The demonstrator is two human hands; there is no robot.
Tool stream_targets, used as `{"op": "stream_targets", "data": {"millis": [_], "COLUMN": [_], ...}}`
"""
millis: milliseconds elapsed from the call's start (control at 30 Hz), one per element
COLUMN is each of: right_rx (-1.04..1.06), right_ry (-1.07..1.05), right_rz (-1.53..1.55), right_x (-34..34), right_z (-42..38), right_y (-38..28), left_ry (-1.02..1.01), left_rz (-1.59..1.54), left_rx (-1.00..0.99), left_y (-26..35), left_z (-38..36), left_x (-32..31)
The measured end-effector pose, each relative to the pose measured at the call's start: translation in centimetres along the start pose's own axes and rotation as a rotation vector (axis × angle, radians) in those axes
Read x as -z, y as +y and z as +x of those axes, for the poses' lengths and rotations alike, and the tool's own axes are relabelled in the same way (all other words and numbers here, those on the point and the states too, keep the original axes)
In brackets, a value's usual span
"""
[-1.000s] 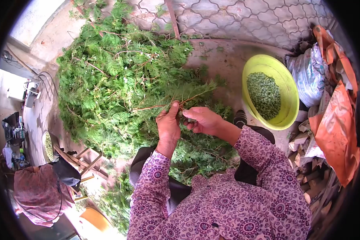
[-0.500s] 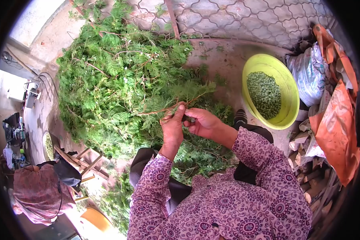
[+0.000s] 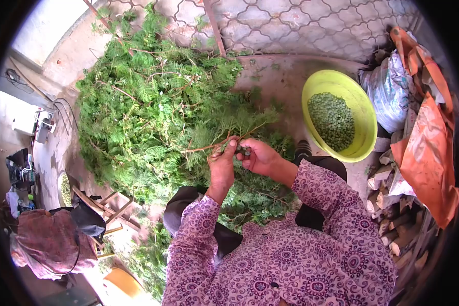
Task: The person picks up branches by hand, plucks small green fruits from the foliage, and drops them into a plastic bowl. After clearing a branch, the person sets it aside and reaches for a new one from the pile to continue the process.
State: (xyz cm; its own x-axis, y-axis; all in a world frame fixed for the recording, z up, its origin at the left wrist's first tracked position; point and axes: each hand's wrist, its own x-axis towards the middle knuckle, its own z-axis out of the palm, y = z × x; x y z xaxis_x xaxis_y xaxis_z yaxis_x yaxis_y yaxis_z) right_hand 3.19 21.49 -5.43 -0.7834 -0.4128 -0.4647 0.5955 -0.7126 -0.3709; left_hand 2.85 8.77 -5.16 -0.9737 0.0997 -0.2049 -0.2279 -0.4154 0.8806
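My left hand [image 3: 221, 169] pinches a thin brown evergreen branch [image 3: 198, 150] between thumb and fingers. Feathery green twigs fan out from its far end, above my right hand [image 3: 262, 158]. That hand is curled right beside the left one, with a few small green seed cones [image 3: 246, 151] between its fingers. Below and beyond both hands spreads a large heap of cut evergreen branches [image 3: 132, 122]. To the right stands a yellow-green basin [image 3: 366, 115], partly filled with similar small green cones [image 3: 331, 121].
A white woven sack [image 3: 387, 92] and an orange sheet [image 3: 427, 163] lie at the right, above split firewood [image 3: 400, 234]. Wire mesh [image 3: 301, 25] runs along the back. At lower left are a wooden stool [image 3: 109, 206], a reddish cloth [image 3: 51, 239] and an orange tub [image 3: 123, 285].
Both hands stay almost in place on the branch. The green cones in the right hand's fingers show more clearly now. The whole view has shifted slightly.
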Motion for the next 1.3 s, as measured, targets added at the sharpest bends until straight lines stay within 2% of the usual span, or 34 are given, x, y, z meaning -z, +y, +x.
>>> {"op": "stream_targets", "data": {"millis": [100,167,233,300,367,433,467,500,567,600,633,700,767,800,833,867,900,933,967,1000,1033,1067,1100,1133,1167,1233,1300], "right_rx": [-0.015,-0.034,-0.034,-0.082,-0.087,-0.191,-0.195,-0.186,0.024,0.175,0.347,0.799,1.083,1.179,1.238,1.164,1.144,1.119,1.101,1.02,0.931,0.788,0.782,0.654,0.531,0.533,0.475], "right_ry": [0.0,0.077,0.034,-0.036,-0.058,-0.247,-0.231,-0.236,-0.293,-0.269,-0.178,0.058,0.391,0.568,0.805,0.992,1.133,1.272,1.276,1.445,1.61,1.584,1.586,1.432,1.278,1.145,1.0], "right_rz": [-0.009,-0.333,-0.36,-0.618,-0.669,-0.738,-0.942,-0.933,-1.217,-1.23,-1.286,-1.258,-1.313,-1.301,-1.315,-1.457,-1.454,-1.452,-1.445,-1.456,-1.466,-1.471,-1.467,-1.484,-1.491,-1.402,-1.462], "right_x": [0.3,0.4,1.7,1.5,1.4,2.0,1.9,1.9,2.3,2.5,2.9,3.8,6.2,7.6,9.1,11.1,13.4,15.5,17.6,19.7,21.0,20.8,21.4,22.2,22.7,21.2,20.7], "right_z": [-1.6,-2.9,-3.5,-4.7,-6.0,-6.8,-7.6,-8.2,-9.6,-10.2,-10.5,-12.1,-13.2,-13.7,-14.1,-14.1,-13.8,-13.1,-12.3,-11.5,-11.1,-11.3,-10.9,-9.9,-9.3,-9.2,-8.3], "right_y": [0.8,1.6,2.5,2.5,2.3,1.5,1.1,0.7,-0.7,-2.0,-3.7,-7.3,-11.2,-13.0,-14.7,-17.0,-18.5,-19.4,-19.7,-19.4,-18.8,-18.2,-17.8,-17.4,-17.2,-15.3,-13.6], "left_ry": [0.083,0.096,0.131,0.128,0.195,0.227,0.203,0.176,0.302,0.312,0.332,0.455,0.478,0.627,0.651,0.757,0.947,0.999,1.127,1.06,1.389,1.191,1.288,1.442,1.508,1.524,1.491], "left_rz": [-0.014,-0.039,-0.165,-0.222,-0.282,-0.256,-0.323,-0.388,-0.54,-0.413,-0.303,-0.07,0.032,0.082,0.137,0.132,0.213,0.335,0.217,0.402,0.36,1.145,0.767,0.581,0.447,0.286,0.202], "left_rx": [-0.01,-0.031,-0.033,0.035,0.116,0.059,0.028,-0.003,-0.03,-0.043,-0.155,-0.301,-0.375,-0.478,-0.545,-0.57,-0.566,-0.605,-0.601,-0.572,-0.405,-0.561,-0.371,-0.214,-0.138,-0.068,-0.045], "left_y": [-0.7,-1.3,-2.2,-1.8,-2.9,-2.9,-1.8,-0.6,1.0,2.9,4.0,6.9,10.4,11.1,12.4,13.6,14.7,15.2,15.2,14.9,14.9,12.2,9.2,7.8,6.8,4.9,4.0], "left_z": [-2.6,-4.0,-5.0,-6.9,-8.1,-8.8,-8.8,-8.8,-8.3,-9.1,-9.4,-10.5,-12.6,-12.9,-14.1,-15.4,-17.0,-18.8,-20.4,-23.5,-24.7,-29.7,-33.9,-36.6,-37.9,-39.5,-38.6], "left_x": [-0.1,0.2,1.0,0.9,1.4,1.4,1.6,2.0,4.7,5.0,6.0,8.7,11.1,13.8,16.2,17.5,17.2,19.9,22.5,27.4,25.3,33.9,43.3,42.9,40.9,39.1,37.5]}}
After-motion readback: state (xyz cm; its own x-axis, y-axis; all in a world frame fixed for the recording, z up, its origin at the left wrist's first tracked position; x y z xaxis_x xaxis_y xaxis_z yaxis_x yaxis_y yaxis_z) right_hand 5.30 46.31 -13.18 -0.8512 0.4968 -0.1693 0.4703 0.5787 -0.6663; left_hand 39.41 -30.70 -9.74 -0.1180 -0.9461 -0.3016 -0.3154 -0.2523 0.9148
